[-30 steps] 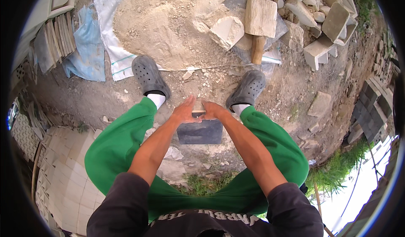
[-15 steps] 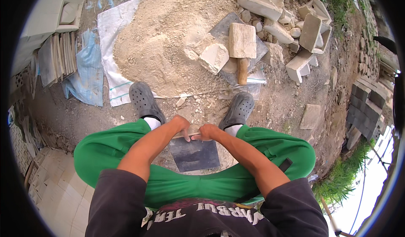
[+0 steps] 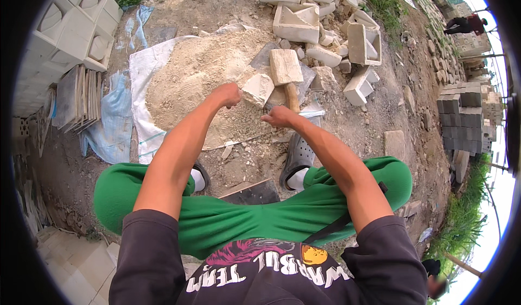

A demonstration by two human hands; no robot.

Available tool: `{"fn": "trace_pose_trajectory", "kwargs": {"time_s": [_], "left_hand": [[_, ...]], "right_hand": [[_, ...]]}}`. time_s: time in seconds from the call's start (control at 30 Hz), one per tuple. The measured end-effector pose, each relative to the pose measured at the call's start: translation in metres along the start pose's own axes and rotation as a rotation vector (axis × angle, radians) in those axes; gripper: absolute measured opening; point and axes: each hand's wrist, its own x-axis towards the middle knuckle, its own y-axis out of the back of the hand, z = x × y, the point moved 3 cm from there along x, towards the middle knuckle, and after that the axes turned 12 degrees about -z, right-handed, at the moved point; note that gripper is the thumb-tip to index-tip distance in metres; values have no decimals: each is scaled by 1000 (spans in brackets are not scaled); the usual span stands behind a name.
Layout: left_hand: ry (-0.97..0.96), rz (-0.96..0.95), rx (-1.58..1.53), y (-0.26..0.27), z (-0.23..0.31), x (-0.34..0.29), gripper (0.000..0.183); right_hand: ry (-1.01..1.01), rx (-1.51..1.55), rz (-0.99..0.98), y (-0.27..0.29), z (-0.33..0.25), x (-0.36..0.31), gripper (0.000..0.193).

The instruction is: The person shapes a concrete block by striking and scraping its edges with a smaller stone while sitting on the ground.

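My left hand [image 3: 227, 95] reaches over the pale crushed powder [image 3: 190, 82], right beside a broken cream block chunk [image 3: 258, 89]. Its back faces up and hides most of its fingers; whether it touches the chunk I cannot tell. Below the chunk, my right hand [image 3: 279, 117] has its fingers loosely apart, pointing left, and holds nothing visible. It is just under the wooden handle [image 3: 292, 97] of a mallet with a pale block head [image 3: 285, 66], which rests on a dark flat slab [image 3: 306, 78]. Between my knees lies a dark square board [image 3: 252, 192], partly hidden by my green trousers.
The powder is heaped on a white woven sheet [image 3: 142, 98]. Broken moulded blocks [image 3: 296, 23] pile up at the far right. Leaning boards [image 3: 81, 98] and a blue sheet [image 3: 114, 123] lie left, below stacked blocks [image 3: 70, 25]. Grey blocks [image 3: 461, 117] are stacked right; a person [image 3: 465, 24] stands beyond.
Both hands have left the dark board between my legs and moved forward to the chunk and mallet. My head view has tilted further ahead, showing more of the far side.
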Motion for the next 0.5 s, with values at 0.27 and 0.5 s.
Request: {"fn": "trace_pose_trajectory", "kwargs": {"time_s": [0.27,0.5], "left_hand": [[159,419,579,58,18,-129,25],[211,561,610,90,40,-222,26]], "right_hand": [[-17,-375,512,130,12,-95,25],[-190,-299,534,161,-17,-157,38]]}}
